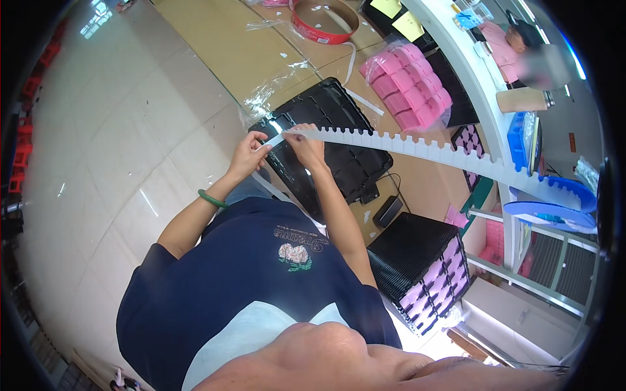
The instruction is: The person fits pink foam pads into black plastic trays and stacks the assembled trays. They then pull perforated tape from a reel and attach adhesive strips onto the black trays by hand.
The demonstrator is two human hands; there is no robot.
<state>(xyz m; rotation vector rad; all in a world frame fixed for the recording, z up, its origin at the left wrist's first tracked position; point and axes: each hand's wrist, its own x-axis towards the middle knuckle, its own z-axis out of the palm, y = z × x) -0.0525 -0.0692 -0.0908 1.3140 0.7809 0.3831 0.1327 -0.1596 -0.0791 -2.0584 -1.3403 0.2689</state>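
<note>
My left hand (250,156), with a green bangle on its wrist, pinches a short flat length of white strip (274,140). Close beside it, my right hand (306,146) has its fingers closed on the same strip. From there a long white notched band (417,147) stretches to the right, up to a blue reel (551,212). Both hands are over a black plastic tray (339,153) on the table, near its left edge. My fingers partly hide the strip between them.
Pink moulded trays (411,85) in clear wrap lie behind the black tray. A red round reel (325,23) stands at the far edge. On the right are stacked black trays with pink pieces (433,280) and a white shelf frame (486,130). Another person (505,52) is beyond it.
</note>
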